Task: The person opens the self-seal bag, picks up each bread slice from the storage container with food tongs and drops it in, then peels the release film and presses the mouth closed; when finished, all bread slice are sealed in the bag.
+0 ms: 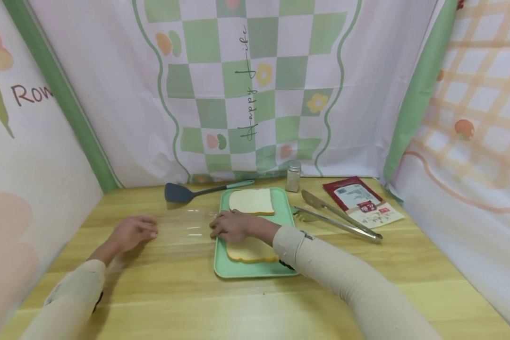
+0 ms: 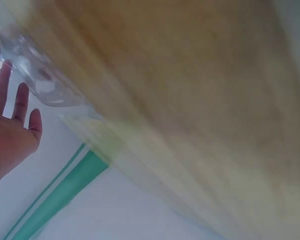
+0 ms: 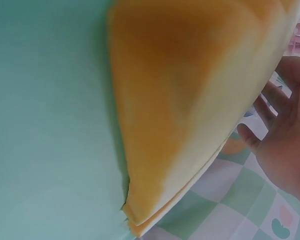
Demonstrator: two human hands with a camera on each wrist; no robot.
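Observation:
Between my two hands lies a clear plastic container [image 1: 182, 231], its right end close to the green tray [image 1: 255, 271]. My left hand [image 1: 131, 233] is at the container's left end; in the left wrist view its fingers are spread, with the clear plastic [image 2: 45, 82] at their tips. Over the tray's left edge, my right hand [image 1: 233, 225] reaches to the container's right end with loosely bent, spread fingers. Two bread slices lie on the tray: the upper slice [image 1: 250, 200] beyond my right hand and the lower slice [image 1: 248, 252] partly under it.
A spatula [image 1: 180, 193] lies behind the container. At the back stands a small jar with a metal lid [image 1: 293, 177]. Metal tongs [image 1: 344, 222] and a red-and-white food packet [image 1: 363, 202] lie right of the tray. Printed curtains [image 1: 255, 85] surround the wooden table [image 1: 174, 297].

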